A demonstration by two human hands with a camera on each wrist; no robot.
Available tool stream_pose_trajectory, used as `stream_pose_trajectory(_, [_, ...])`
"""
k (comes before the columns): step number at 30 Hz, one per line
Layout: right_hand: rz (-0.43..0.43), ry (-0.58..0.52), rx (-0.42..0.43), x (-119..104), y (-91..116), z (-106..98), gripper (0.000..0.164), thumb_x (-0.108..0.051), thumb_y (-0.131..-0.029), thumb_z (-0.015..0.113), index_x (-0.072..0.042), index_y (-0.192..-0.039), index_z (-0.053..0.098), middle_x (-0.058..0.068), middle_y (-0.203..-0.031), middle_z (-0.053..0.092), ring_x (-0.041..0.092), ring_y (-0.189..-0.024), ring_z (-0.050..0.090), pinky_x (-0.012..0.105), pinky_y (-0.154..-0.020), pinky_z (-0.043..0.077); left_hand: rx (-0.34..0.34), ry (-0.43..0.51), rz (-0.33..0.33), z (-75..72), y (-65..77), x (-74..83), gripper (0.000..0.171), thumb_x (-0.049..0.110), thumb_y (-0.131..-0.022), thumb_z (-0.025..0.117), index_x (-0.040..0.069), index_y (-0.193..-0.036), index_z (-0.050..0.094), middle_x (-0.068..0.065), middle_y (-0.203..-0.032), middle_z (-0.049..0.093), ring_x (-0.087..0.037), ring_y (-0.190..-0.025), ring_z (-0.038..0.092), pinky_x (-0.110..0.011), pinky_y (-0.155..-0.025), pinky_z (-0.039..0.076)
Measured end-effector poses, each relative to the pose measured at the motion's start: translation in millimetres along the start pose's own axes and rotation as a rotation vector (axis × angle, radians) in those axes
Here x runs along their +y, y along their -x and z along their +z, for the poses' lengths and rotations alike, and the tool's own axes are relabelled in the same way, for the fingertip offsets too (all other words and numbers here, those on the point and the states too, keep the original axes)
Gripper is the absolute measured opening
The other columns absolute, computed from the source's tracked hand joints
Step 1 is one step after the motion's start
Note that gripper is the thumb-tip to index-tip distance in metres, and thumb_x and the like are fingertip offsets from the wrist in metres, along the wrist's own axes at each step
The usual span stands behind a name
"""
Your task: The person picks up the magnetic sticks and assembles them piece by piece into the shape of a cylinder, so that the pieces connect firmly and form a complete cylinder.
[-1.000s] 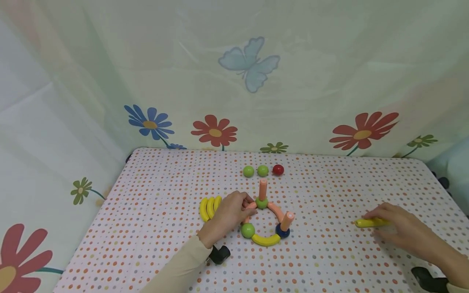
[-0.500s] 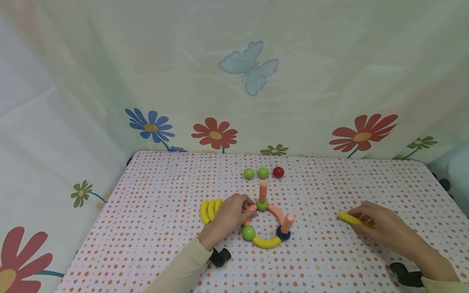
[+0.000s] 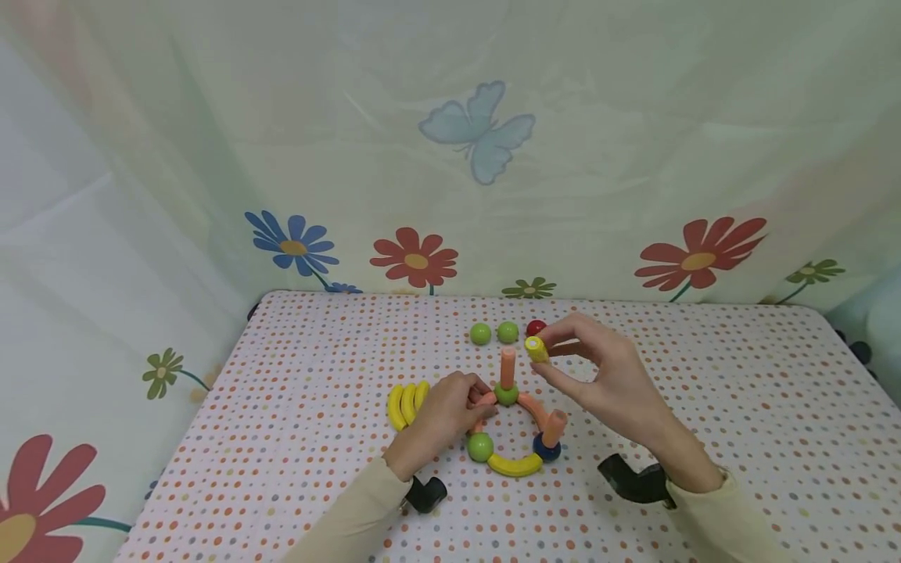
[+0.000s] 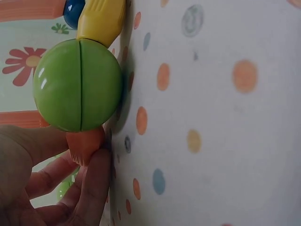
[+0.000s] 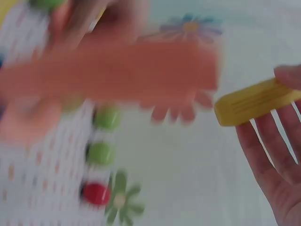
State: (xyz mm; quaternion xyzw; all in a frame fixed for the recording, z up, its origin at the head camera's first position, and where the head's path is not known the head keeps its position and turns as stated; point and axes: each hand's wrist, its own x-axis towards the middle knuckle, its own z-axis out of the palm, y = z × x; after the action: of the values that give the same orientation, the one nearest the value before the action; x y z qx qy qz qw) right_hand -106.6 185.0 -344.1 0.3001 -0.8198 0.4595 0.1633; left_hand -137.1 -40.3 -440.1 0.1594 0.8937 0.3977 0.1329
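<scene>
Toy balls and curved sticks form a ring on the table. A green ball [image 3: 481, 447], a navy ball [image 3: 547, 447] and a yellow curved stick [image 3: 515, 466] make its near side. Another green ball [image 3: 506, 393] at the back bears an upright orange stick [image 3: 507, 369]; a second orange stick [image 3: 555, 427] rises from the navy ball. My left hand [image 3: 445, 410] pinches the ring's left orange curved stick [image 4: 84, 145], partly hidden by fingers. Above the ring's back right, my right hand [image 3: 612, 375] holds a yellow stick [image 5: 251, 103] between thumb and fingers, one end facing the head camera.
Several yellow curved sticks [image 3: 407, 402] lie side by side left of my left hand. Behind the ring sit two loose green balls [image 3: 481, 334] and a red ball [image 3: 536, 327], partly covered by my right hand. A flowered curtain [image 3: 338, 156] hangs behind the dotted table.
My right hand has lifted the yellow stick from the right side of the table and brought it left, above the ring's back. My left hand stays on the ring.
</scene>
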Motion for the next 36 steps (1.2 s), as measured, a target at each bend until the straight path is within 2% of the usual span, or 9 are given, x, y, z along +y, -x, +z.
stream_pose_trajectory(4, [-0.013, -0.182, 0.009, -25.5, -3.1, 26.1, 0.041, 0.019, -0.081, 0.079, -0.004, -0.113, 0.066, 0.003, -0.108, 0.067, 0.011, -0.102, 0.067, 0.028, -0.088, 0.059, 0.000, -0.004, 0.029, -0.8, 1.2, -1.4, 0.017, 0.017, -0.095, 0.080, 0.004, -0.105, 0.073, 0.002, -0.083, 0.059, -0.007, -0.067, 0.054, -0.022, -0.063, 0.045])
stream_pose_trajectory(9, [0.033, -0.265, -0.008, -35.0, 10.7, 60.1, 0.040, 0.015, -0.084, 0.079, -0.005, -0.116, 0.066, 0.005, -0.110, 0.067, 0.014, -0.101, 0.067, 0.033, -0.084, 0.061, 0.036, -0.055, 0.195, -3.2, 3.0, -3.7, 0.009, 0.009, -0.098, 0.073, 0.006, -0.091, 0.070, 0.001, -0.072, 0.058, -0.008, -0.064, 0.049, -0.022, -0.061, 0.043])
stream_pose_trajectory(11, [0.070, -0.290, -0.014, -32.9, 17.8, 70.9, 0.039, 0.014, -0.085, 0.079, -0.004, -0.116, 0.066, 0.006, -0.110, 0.067, 0.014, -0.101, 0.067, 0.034, -0.084, 0.062, 0.052, -0.090, 0.220, -3.3, 3.0, -4.3, 0.007, 0.006, -0.099, 0.070, 0.004, -0.092, 0.072, 0.000, -0.074, 0.061, -0.008, -0.067, 0.051, -0.023, -0.065, 0.047])
stream_pose_trajectory(13, [0.114, -0.301, -0.020, -28.8, 24.9, 79.4, 0.038, 0.014, -0.084, 0.079, -0.004, -0.115, 0.065, 0.006, -0.111, 0.066, 0.015, -0.103, 0.066, 0.034, -0.084, 0.061, 0.055, -0.127, 0.197, -3.2, 3.0, -4.2, 0.004, 0.004, -0.098, 0.070, 0.003, -0.097, 0.073, -0.002, -0.082, 0.062, -0.009, -0.075, 0.052, -0.025, -0.072, 0.049])
stream_pose_trajectory(15, [0.154, -0.297, -0.023, -24.3, 31.4, 86.3, 0.039, 0.015, -0.084, 0.079, -0.004, -0.114, 0.063, 0.007, -0.111, 0.066, 0.015, -0.104, 0.065, 0.033, -0.085, 0.061, 0.042, -0.130, 0.139, -2.9, 2.7, -3.8, 0.007, 0.000, -0.096, 0.070, 0.002, -0.102, 0.073, -0.003, -0.088, 0.064, -0.010, -0.078, 0.054, -0.025, -0.074, 0.051])
stream_pose_trajectory(19, [0.184, -0.218, -0.028, -16.8, 41.3, 96.8, 0.042, 0.019, -0.080, 0.079, -0.006, -0.111, 0.062, 0.002, -0.109, 0.064, 0.016, -0.103, 0.065, 0.031, -0.084, 0.061, 0.019, -0.100, 0.055, -2.2, 2.2, -2.3, 0.016, -0.003, -0.092, 0.073, 0.003, -0.107, 0.074, -0.002, -0.091, 0.065, -0.012, -0.082, 0.057, -0.025, -0.076, 0.051])
stream_pose_trajectory(23, [0.150, -0.133, -0.020, -12.2, 46.8, 103.2, 0.044, 0.020, -0.077, 0.079, -0.008, -0.106, 0.062, -0.003, -0.105, 0.062, 0.015, -0.100, 0.066, 0.030, -0.080, 0.061, 0.011, -0.072, 0.031, -0.9, 1.1, -2.7, 0.014, 0.001, -0.092, 0.075, 0.005, -0.106, 0.075, 0.001, -0.089, 0.064, -0.011, -0.082, 0.057, -0.023, -0.074, 0.050])
stream_pose_trajectory(27, [0.128, -0.104, -0.004, -10.2, 48.9, 105.6, 0.045, 0.019, -0.076, 0.080, -0.009, -0.106, 0.062, -0.003, -0.104, 0.062, 0.013, -0.099, 0.065, 0.030, -0.078, 0.061, 0.013, -0.055, 0.031, -0.5, -0.2, -3.8, 0.013, 0.003, -0.092, 0.076, 0.006, -0.105, 0.075, 0.002, -0.087, 0.064, -0.009, -0.080, 0.056, -0.023, -0.073, 0.050])
stream_pose_trajectory(36, [0.174, -0.112, 0.001, -11.8, 49.6, 105.2, 0.041, 0.019, -0.078, 0.078, -0.005, -0.108, 0.062, -0.001, -0.106, 0.063, 0.018, -0.100, 0.068, 0.030, -0.080, 0.062, 0.002, -0.037, 0.019, -1.1, -0.6, -3.9, 0.013, 0.005, -0.091, 0.076, 0.004, -0.104, 0.074, 0.001, -0.088, 0.062, -0.012, -0.082, 0.055, -0.026, -0.075, 0.049])
